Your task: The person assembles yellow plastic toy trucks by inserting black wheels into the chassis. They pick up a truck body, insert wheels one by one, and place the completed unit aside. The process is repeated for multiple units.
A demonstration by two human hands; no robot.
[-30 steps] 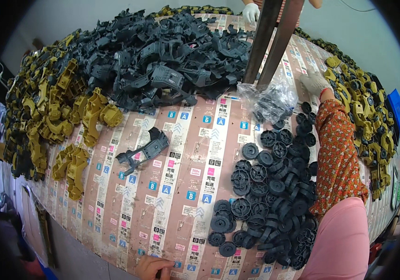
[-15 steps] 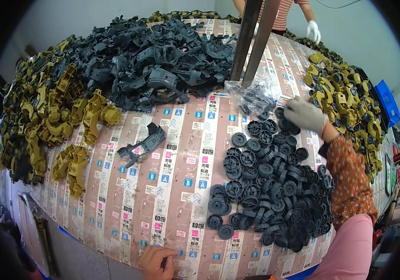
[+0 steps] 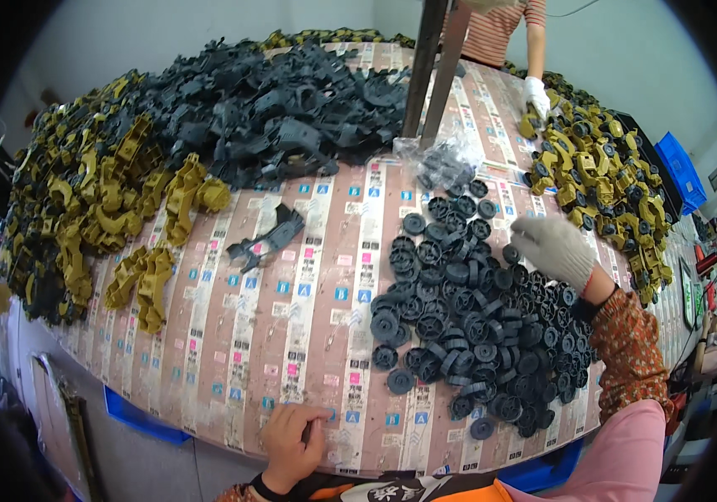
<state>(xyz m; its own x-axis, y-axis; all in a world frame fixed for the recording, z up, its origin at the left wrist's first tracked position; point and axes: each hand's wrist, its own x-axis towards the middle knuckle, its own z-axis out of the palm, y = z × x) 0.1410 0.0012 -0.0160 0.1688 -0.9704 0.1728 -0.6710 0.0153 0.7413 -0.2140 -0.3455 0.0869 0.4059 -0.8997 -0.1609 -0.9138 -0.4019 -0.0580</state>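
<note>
My right hand (image 3: 552,249), in a white knit glove, hovers over the far right of a heap of black plastic wheels (image 3: 467,326), fingers loosely bent and apart, with nothing seen in them. My bare left hand (image 3: 291,443) rests on the near edge of the table (image 3: 233,360), whose top is covered in striped printed paper; its fingertips press on the paper and it holds nothing. A lone black frame part (image 3: 268,240) lies mid-table, well away from both hands.
A big pile of black housings (image 3: 274,117) fills the back, with olive-yellow parts (image 3: 82,209) at left and assembled yellow pieces (image 3: 609,184) at right. A clear bag of wheels (image 3: 442,163) lies by two slanted posts (image 3: 434,67). Another person's gloved hand (image 3: 536,94) works at the far right.
My right hand has drawn back from the clear bag toward me, over the wheel heap. My left hand has come up onto the near table edge. The view has shifted.
</note>
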